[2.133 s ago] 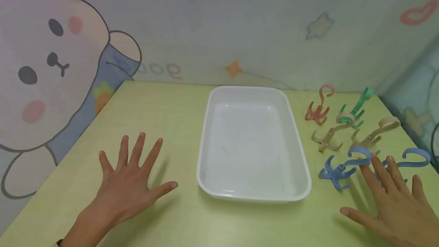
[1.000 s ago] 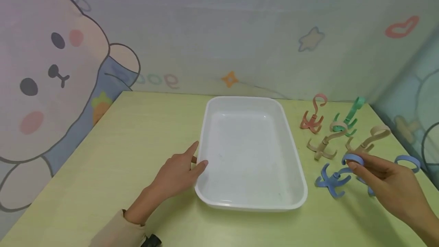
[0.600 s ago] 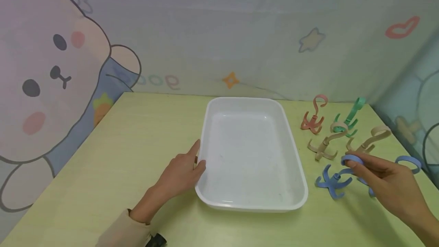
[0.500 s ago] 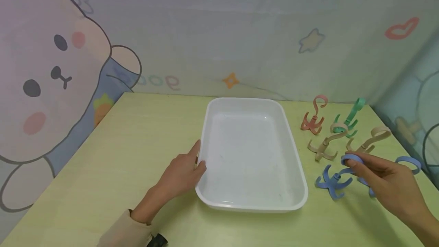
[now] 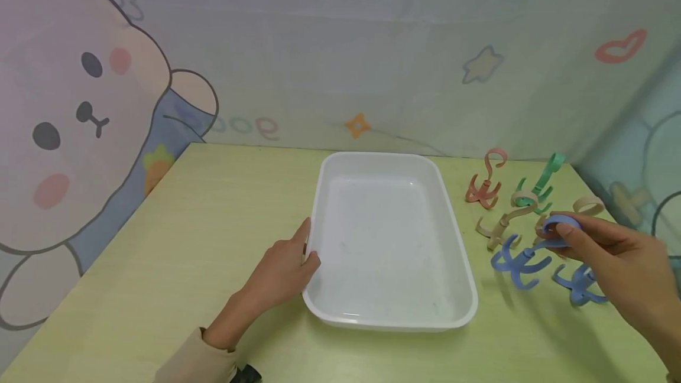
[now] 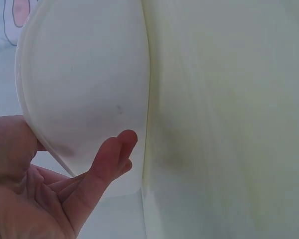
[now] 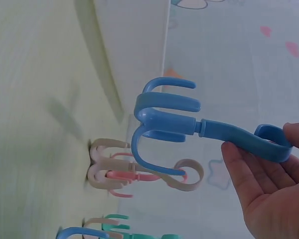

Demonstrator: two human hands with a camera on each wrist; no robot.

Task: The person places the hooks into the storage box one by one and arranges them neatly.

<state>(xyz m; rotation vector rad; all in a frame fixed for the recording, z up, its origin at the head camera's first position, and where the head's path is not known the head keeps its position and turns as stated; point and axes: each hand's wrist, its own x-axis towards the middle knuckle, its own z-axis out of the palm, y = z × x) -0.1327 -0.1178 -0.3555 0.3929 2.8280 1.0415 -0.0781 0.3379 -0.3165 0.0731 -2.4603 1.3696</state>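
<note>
My left hand (image 5: 279, 270) grips the left rim of a white rectangular tray (image 5: 393, 247), thumb on the inner side. The left wrist view has its fingers against the tray's outer wall (image 6: 84, 79). My right hand (image 5: 633, 270) pinches the curled top of a blue four-pronged rotating hanger hook (image 5: 521, 263). In the right wrist view this blue hook (image 7: 172, 122) hangs clear of the table, its shadow well apart from it. A second blue hook (image 5: 580, 285) stands on the table, its upper part hidden behind my right hand.
Right of the tray stand a red hook (image 5: 483, 191), a green hook (image 5: 544, 182), a beige hook (image 5: 497, 234) and another beige hook (image 5: 587, 205), partly covered by my right hand. A printed cloth backdrop (image 5: 298, 64) rises behind the pale table (image 5: 159, 288).
My hands came in from lying spread over the table; the left took hold of the tray rim, the right of a blue hook. Since half a second ago the right has lifted that hook.
</note>
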